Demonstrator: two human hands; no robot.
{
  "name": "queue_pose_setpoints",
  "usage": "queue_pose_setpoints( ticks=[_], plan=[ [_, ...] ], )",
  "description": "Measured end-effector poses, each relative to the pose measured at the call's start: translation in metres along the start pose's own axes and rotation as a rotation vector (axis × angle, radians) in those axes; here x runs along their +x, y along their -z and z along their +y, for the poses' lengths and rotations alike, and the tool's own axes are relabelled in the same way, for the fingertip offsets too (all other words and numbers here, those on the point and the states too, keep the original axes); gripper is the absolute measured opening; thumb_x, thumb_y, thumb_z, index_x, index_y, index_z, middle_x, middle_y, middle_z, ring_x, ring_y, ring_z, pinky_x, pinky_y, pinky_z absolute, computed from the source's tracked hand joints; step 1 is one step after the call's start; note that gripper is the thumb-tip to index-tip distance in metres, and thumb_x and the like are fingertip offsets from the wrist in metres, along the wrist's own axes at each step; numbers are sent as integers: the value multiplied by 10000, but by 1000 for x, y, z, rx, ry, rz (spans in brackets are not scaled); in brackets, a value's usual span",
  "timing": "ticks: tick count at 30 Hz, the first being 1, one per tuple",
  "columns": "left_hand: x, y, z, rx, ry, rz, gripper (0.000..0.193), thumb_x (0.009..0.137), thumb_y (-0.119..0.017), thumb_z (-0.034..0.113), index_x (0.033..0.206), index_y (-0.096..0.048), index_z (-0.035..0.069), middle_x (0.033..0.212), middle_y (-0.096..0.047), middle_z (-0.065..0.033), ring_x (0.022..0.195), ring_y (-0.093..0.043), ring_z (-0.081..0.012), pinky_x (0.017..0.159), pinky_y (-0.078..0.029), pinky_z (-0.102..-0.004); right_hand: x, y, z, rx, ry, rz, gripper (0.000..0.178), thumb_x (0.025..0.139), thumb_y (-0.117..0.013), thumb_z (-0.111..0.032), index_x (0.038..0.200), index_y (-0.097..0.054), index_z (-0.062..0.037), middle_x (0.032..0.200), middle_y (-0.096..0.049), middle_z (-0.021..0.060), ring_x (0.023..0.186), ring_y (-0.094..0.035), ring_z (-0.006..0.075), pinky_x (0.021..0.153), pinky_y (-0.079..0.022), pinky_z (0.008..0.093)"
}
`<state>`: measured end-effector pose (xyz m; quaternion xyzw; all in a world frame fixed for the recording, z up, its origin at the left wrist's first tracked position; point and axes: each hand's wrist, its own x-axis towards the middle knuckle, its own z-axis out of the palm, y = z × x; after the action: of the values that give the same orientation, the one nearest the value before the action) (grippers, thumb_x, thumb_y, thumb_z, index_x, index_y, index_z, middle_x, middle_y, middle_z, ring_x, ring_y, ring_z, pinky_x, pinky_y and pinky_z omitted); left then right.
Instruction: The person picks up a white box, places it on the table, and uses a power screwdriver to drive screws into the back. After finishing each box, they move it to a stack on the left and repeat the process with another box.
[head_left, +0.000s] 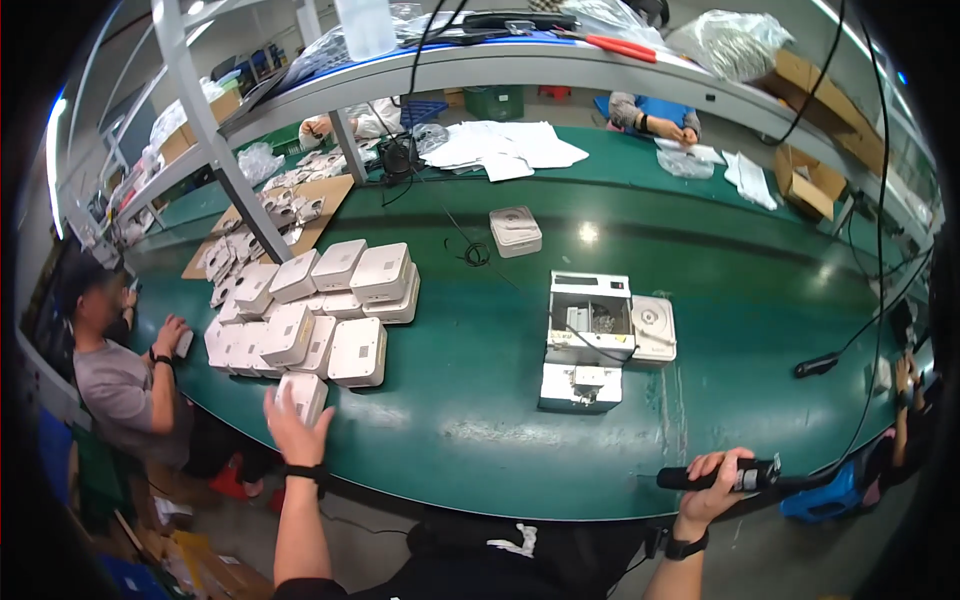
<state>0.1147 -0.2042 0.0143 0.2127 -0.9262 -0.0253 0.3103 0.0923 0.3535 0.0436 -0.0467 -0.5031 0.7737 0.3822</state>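
Observation:
My left hand (293,432) is at the near end of a group of white square boxes, its fingers spread and thumb apart. Its fingertips overlap the nearest white box (304,394); whether they touch it I cannot tell. Over the table's front edge on the right, my right hand (712,488) is wrapped around a black electric screwdriver (680,479). A thin bit points left from the tool, and a cable runs off to the right. Several more white boxes (358,352) are stacked beyond my left hand.
A white screw feeder (590,345) stands right of centre, against a white device (655,328). Another white box (515,231) lies farther back. Parts cover a cardboard sheet (325,210). A shelf (480,72) crosses overhead. A second black screwdriver (816,366) lies right. Co-workers sit around the green table.

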Motion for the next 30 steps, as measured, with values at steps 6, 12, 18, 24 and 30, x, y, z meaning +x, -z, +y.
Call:
queue_pose_setpoints(
  ticks=[6, 12, 18, 24, 30],
  plan=[
    [-28, 2, -58, -166, 118, -265, 887, 627, -882, 269, 1406, -497, 90, 1411, -375, -288, 1264, -452, -438, 1061, -391, -464, 27, -7, 9, -40, -143, 5, 99, 947, -578, -133, 978, -517, -61, 599, -440, 13, 463, -428, 116, 469, -396, 274],
    [-51, 34, 79, -454, -281, -536, 862, 606, -891, 272, 1375, -543, 98, 1384, -384, -253, 1251, -459, -424, 1068, -384, -456, 30, -20, 8, -213, -79, -49, 114, 934, -594, -114, 982, -543, -25, 620, -492, 29, 483, -473, 125, 480, -417, 275],
    [-61, 3, 204, -732, -744, -631, 817, 603, -895, 331, 1349, -581, 226, 1387, -403, -198, 1231, -472, -389, 979, -483, -449, 27, -48, 2, -456, -99, -238, 125, 925, -591, -108, 942, -519, -8, 614, -490, 44, 491, -499, 141, 479, -422, 275],
    [-49, -14, 256, -784, -841, -736, 841, 618, -888, 340, 1382, -545, 275, 1404, -396, -169, 1256, -454, -375, 967, -495, -454, 30, -131, -29, -69, -84, -379, 110, 915, -581, -96, 916, -502, -19, 580, -505, 43, 481, -521, 152, 490, -448, 292],
    [-50, -13, 253, -905, -730, -766, 890, 614, -892, 314, 1414, -503, 300, 1392, -409, -156, 1207, -502, -361, 953, -506, -450, 47, -185, -4, -94, 4, -463, 120, 914, -590, -110, 894, -529, -10, 579, -528, 50, 481, -533, 154, 492, -453, 297]
  ],
)
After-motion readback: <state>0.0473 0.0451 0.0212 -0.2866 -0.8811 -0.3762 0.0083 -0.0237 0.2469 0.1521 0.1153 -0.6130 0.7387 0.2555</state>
